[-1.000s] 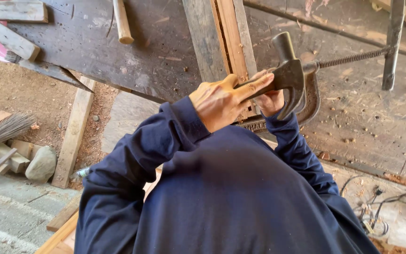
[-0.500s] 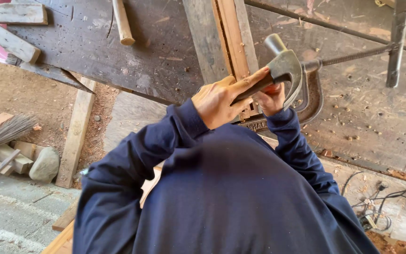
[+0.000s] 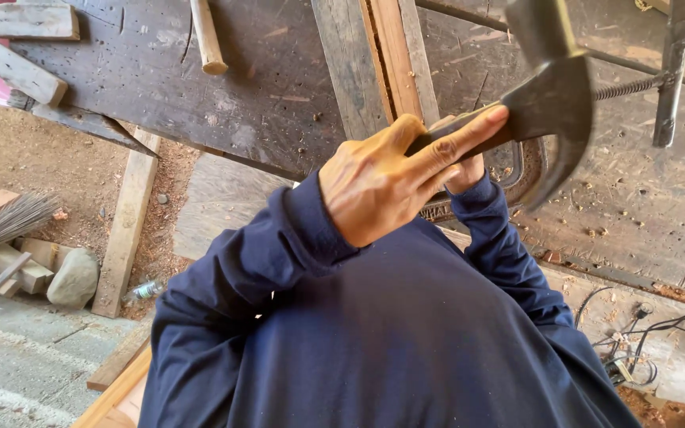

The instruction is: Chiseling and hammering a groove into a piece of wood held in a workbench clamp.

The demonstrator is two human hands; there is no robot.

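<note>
My left hand (image 3: pixel 378 186) is closed around the handle of a dark steel claw hammer (image 3: pixel 552 103), with the forefinger stretched along the handle. The hammer head is raised close to the camera, above a narrow wooden strip (image 3: pixel 390 55) that lies on the dark worn workbench (image 3: pixel 263 87). Just under the handle, my right hand (image 3: pixel 469 170) is mostly hidden behind the left one, and I cannot see what it holds. Both arms are in dark blue sleeves.
A metal clamp (image 3: pixel 521 170) with a threaded screw (image 3: pixel 632 85) and a steel bar (image 3: pixel 671 71) sits right of the strip. A wooden handle (image 3: pixel 208 40) and wood blocks (image 3: pixel 21 71) lie on the bench. On the ground are planks (image 3: pixel 124 230), a stone (image 3: pixel 73 279) and cables (image 3: pixel 636 341).
The hammer has swung up toward the camera and its head now looks much larger. My left hand rose with it; the right hand stayed below.
</note>
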